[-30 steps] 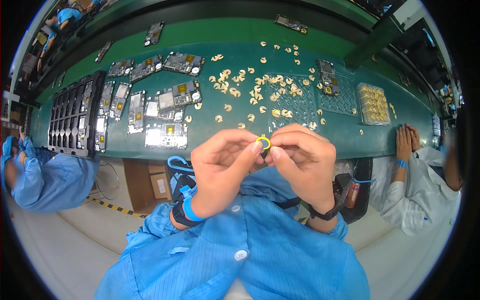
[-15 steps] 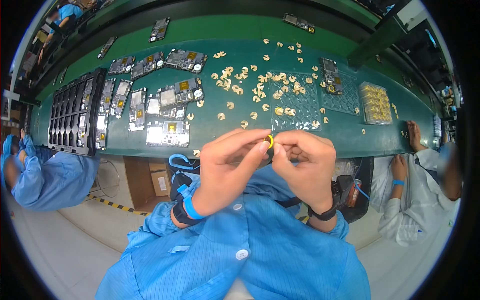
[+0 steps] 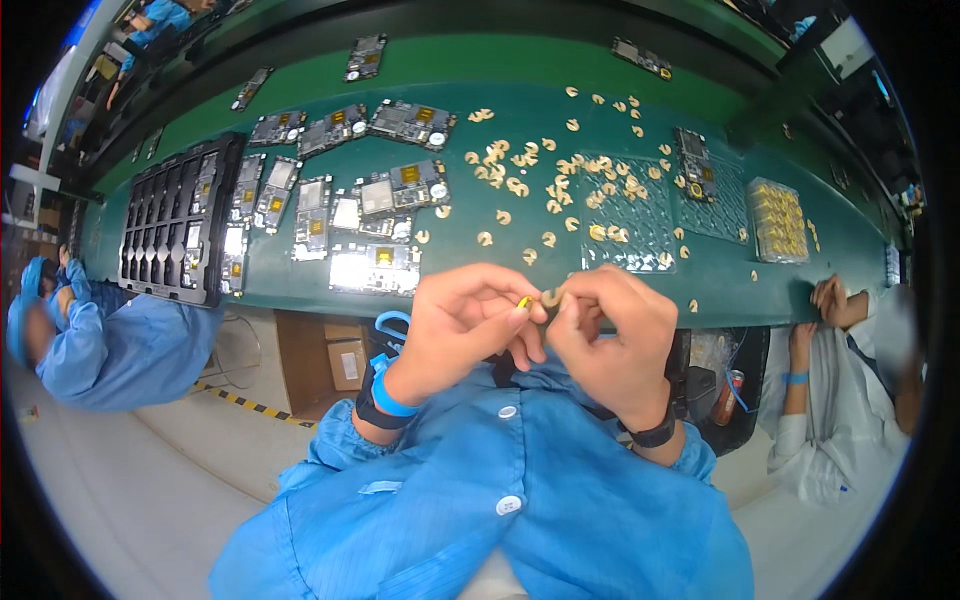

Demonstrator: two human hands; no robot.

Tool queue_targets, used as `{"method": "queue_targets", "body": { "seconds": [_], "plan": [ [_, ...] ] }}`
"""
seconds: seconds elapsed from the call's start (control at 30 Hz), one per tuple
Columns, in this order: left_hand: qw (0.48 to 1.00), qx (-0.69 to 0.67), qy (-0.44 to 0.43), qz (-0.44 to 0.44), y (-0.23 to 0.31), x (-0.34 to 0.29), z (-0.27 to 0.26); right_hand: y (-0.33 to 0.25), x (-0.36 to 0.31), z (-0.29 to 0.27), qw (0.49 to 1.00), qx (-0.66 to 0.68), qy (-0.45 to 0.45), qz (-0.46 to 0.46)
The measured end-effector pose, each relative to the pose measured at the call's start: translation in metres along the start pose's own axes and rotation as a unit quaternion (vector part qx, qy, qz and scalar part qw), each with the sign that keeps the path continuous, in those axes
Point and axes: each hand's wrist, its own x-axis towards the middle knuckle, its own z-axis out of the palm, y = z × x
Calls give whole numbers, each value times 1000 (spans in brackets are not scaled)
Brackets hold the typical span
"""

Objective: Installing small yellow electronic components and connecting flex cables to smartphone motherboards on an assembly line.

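Note:
Above the table's near edge, my left hand (image 3: 462,322) pinches a small yellow ring-shaped part (image 3: 524,302) between thumb and fingertips. Close beside it, my right hand (image 3: 618,338) grips a beige C-shaped piece (image 3: 550,298) by its edge, a small gap from the yellow part. Many similar beige C-shaped pieces (image 3: 515,187) lie scattered over the green table beyond my hands. A clear blister tray (image 3: 655,205) with some of these pieces on it sits just past my right hand.
Several circuit boards (image 3: 406,190) lie at the left, near a black slotted tray (image 3: 150,255). At the right are another clear tray (image 3: 715,220) under a circuit board (image 3: 694,160) and a clear box of yellow parts (image 3: 778,225). People (image 3: 130,340) sit on both sides.
The yellow part and the beige piece are now apart, one in each hand; earlier both hands met at the yellow ring. The whole view has shifted a little.

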Motion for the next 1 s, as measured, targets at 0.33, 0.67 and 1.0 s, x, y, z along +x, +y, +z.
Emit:
{"method": "queue_targets", "body": {
  "seconds": [0.33,0.67,1.0],
  "plan": [
    [734,586,128,318,22,-3,-31,12,29,39,944,209,-128,220],
    [649,687,-5,327,39,5,-27,15,35,31,886,289,-209,297],
    [756,565,315,97,128,158,-158,71,31,1,856,422,10,300]
  ]
}}
